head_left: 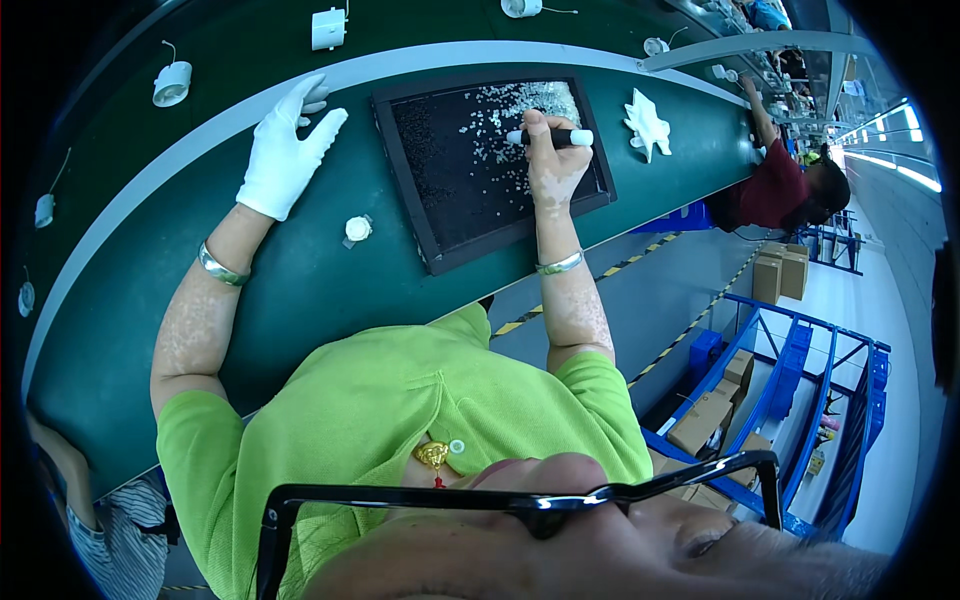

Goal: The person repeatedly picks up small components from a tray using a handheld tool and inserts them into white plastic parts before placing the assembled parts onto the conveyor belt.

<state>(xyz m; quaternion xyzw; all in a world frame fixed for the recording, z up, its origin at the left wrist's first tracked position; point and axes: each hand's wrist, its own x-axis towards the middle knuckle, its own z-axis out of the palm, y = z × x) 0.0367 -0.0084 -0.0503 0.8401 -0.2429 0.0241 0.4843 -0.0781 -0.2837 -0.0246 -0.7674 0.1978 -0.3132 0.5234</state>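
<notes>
Right hand (557,172) grasping pen (575,138) over tray (468,212); left hand (288,150) released; seemingly sorting chips (487,127); next likely needs steady aim

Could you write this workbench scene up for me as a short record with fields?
Left hand: white-gloved, open, nothing held
Right hand: bare, grip closed on a black-and-white pen-like tool over the tray
Tray: black, with scattered pale bits and dark bits
Left of tray: small round white part
Right of tray: white crumpled item, perhaps a glove
Table: green
</notes>
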